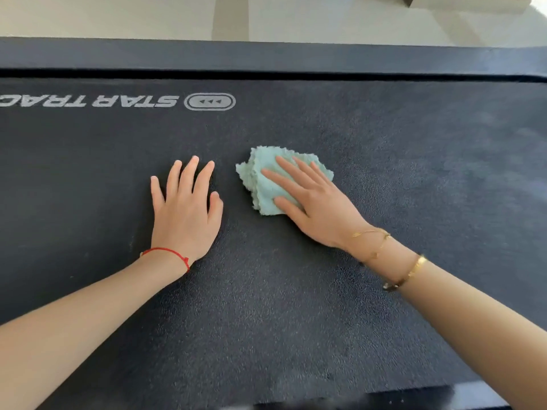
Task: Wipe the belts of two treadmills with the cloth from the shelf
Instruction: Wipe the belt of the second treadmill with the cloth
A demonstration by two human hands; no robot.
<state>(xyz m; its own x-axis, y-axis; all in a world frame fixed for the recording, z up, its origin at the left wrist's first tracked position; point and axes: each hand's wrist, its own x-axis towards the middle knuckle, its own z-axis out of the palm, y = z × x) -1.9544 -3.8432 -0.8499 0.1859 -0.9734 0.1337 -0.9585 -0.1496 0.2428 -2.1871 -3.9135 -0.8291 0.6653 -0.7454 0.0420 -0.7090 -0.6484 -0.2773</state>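
- Forearms: nearest to us, entering from 7 and 5 o'clock; a red thread bracelet (165,252) on the left wrist, gold bracelets (384,250) on the right.
- Belt (296,306): black, pebbled, filling most of the view; a white brand logo (118,101) printed at 10 o'clock, reading upside down to us. A side rail (266,56) runs along the far edge at 12 o'clock, with pale floor (177,16) beyond it.
- Left hand (185,208): fingers straight and spread, palm flat on the bare belt just left of centre; it holds nothing, and we judge it a brace.
- Cloth (263,184): pale green, bunched, lying on the belt near centre, just beside the left hand at its 3 o'clock, not touching it.
- Right hand (310,199): fingers straight, pressing flat on the cloth's right half; no curl round the fabric.
- Step in hand: we judge this the wiping of one belt. Whether it is the first or second treadmill we cannot tell; only one shows.
- Next move: we judge it calls for steady downward pressure while sliding the cloth toward unwiped ground at 3 or 9 o'clock, keeping the bunch from rolling out under the palm.
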